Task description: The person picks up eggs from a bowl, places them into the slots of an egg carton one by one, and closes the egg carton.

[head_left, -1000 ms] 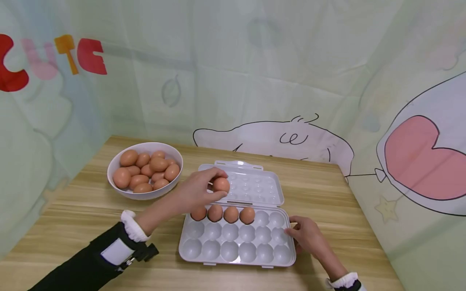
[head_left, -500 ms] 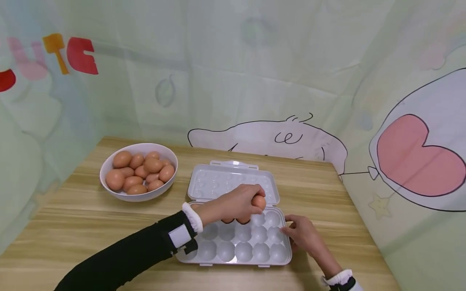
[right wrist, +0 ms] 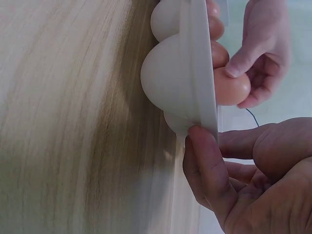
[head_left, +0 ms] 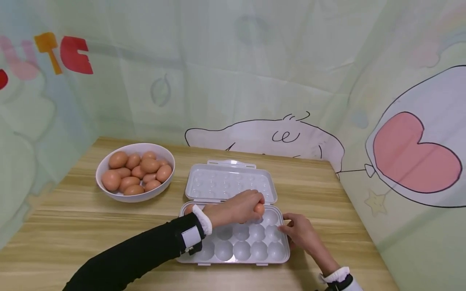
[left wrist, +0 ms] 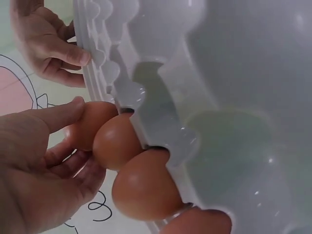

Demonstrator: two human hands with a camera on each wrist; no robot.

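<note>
My left hand [head_left: 240, 207] pinches a brown egg [head_left: 259, 209] over the back row of a pale plastic egg tray [head_left: 242, 250]. In the right wrist view, that egg [right wrist: 231, 87] sits low at a cup, with the thumb still on it. Beside it, several brown eggs [left wrist: 146, 185] fill the back row in the left wrist view; my left forearm mostly covers them from the head view. At the tray's right edge, my right hand [head_left: 302, 232] grips the rim between thumb and fingers. The middle and front cups that show hold no eggs.
A white bowl [head_left: 136, 198] heaped with several brown eggs stands at the table's back left. Behind the tray, its hinged lid [head_left: 233, 178] lies folded back on the wooden table [head_left: 73, 226]. A printed cloth [head_left: 218, 81] hangs around the table's back and sides.
My left hand has carried the egg rightward across the tray and lowered it to the back row. The right hand keeps its grip on the tray's edge. The head view has shifted slightly.
</note>
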